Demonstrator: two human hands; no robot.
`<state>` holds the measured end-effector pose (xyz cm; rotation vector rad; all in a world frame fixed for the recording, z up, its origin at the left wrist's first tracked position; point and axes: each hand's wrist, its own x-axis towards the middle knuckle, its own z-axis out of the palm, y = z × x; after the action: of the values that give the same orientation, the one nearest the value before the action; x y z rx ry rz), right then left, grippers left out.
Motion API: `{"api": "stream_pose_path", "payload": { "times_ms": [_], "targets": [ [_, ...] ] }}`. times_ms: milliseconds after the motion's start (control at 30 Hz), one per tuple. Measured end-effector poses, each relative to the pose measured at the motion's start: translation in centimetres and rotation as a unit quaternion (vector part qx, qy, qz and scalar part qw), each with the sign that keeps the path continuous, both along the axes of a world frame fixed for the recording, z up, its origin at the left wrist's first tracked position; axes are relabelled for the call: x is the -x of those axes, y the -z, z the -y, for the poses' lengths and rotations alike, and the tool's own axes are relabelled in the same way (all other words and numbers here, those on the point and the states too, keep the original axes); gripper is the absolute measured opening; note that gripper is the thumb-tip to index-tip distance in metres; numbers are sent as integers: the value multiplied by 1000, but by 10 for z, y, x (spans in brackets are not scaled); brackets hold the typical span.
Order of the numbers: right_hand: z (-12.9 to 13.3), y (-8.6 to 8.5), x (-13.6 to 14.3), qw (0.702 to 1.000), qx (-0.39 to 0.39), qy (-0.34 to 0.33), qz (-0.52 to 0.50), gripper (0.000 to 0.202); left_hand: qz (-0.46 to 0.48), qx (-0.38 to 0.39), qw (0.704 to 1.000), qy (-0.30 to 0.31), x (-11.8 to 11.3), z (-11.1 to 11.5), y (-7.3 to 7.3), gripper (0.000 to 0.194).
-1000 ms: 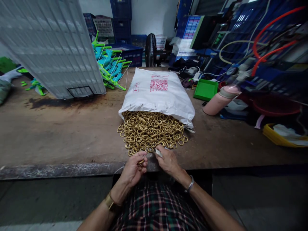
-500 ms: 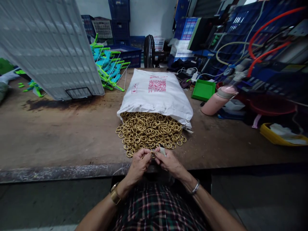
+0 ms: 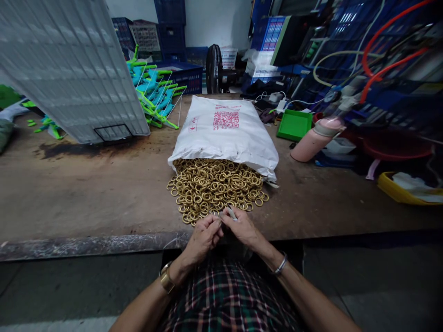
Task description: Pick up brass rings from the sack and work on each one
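Observation:
My left hand [image 3: 205, 234] is closed in a pinch at the front edge of a heap of gold-coloured metal rings [image 3: 217, 186]. Whatever its fingertips hold is hidden. Close beside it, almost touching, my right hand [image 3: 242, 228] is closed around a small flat tool [image 3: 232, 213], pale grey with a black end; its exact kind is unclear. The rings spill towards me from the open mouth of a white woven sack [image 3: 221, 131] printed in red, which lies flat on the worn wooden table [image 3: 86, 198].
A ribbed translucent panel [image 3: 79, 69] leans at the left, with green and turquoise plastic parts [image 3: 157, 94] behind it. To the right are a green tray [image 3: 294, 125], a pink bottle [image 3: 313, 141] and a yellow basin [image 3: 398, 191]. A black fan [image 3: 214, 69] stands behind the table.
The ring that showed between my fingertips is no longer clearly visible there. My left fingers have curled in more, and the tool in my right hand has tilted slightly. The view has shifted a little.

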<state>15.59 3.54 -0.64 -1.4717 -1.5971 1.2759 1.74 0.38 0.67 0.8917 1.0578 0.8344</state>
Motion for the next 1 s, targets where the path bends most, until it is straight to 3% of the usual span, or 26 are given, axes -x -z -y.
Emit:
{"api": "stream_pose_path", "payload": {
  "times_ms": [267, 433, 633, 833, 1000],
  "targets": [
    [1, -4, 3, 999, -14, -26, -19, 20, 74, 19, 997, -10, 2, 7, 2, 32],
    [4, 0, -1, 993, -77, -19, 86, 18, 107, 16, 994, -31, 3, 9, 7, 33],
    [16, 3, -2, 963, -142, -124, 191, 18, 63, -15, 997, -50, 4, 6, 9, 34],
    [17, 2, 1, 951, -163, -140, 222, 23, 20, -42, 998, -47, 6, 7, 9, 34],
    [17, 4, 1, 945, -159, -159, 238, 25, -30, -111, 992, -50, 7, 10, 12, 32]
  ]
}}
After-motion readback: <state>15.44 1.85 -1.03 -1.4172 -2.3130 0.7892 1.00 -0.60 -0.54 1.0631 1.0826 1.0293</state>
